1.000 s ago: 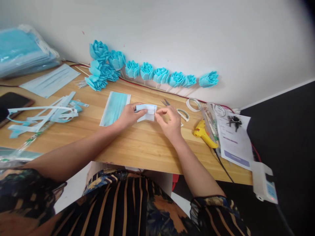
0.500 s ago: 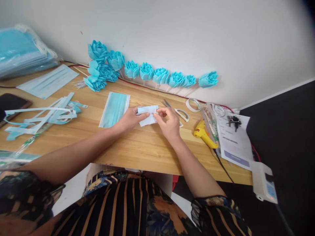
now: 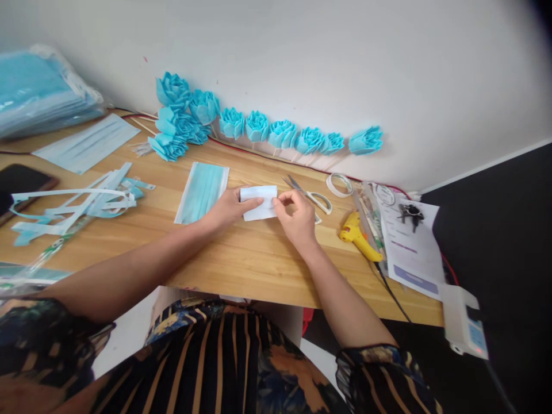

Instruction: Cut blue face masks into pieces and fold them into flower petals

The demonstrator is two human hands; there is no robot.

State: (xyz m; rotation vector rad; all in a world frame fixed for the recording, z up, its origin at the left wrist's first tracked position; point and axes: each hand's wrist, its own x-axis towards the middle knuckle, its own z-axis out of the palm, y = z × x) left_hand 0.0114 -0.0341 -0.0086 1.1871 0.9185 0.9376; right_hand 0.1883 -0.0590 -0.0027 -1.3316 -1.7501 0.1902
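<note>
A small folded piece of pale blue-white mask fabric (image 3: 259,210) is held just above the table between both hands. My left hand (image 3: 230,208) is closed on its left side, thumb lying across the front. The thumb and index finger of my right hand (image 3: 296,214) pinch its right edge. Left of my left hand lies a flat light-blue face mask (image 3: 202,192) with its pleats running lengthwise. Scissors (image 3: 313,195) with white handles lie just beyond my right hand, partly hidden by it.
Blue fabric flowers (image 3: 282,134) on sticks line the wall. Cut strips (image 3: 86,201), a mask sheet (image 3: 86,142), a phone (image 3: 26,183) and a bagged mask stack (image 3: 47,92) are left. Rightward are a tape roll (image 3: 339,185), a yellow glue gun (image 3: 361,237), papers (image 3: 407,247) and keys (image 3: 410,214).
My right fingers have shifted slightly right, from the front of the folded fabric to its right edge. More of its front face shows, and it looks flatter. My left hand stays nearly still.
</note>
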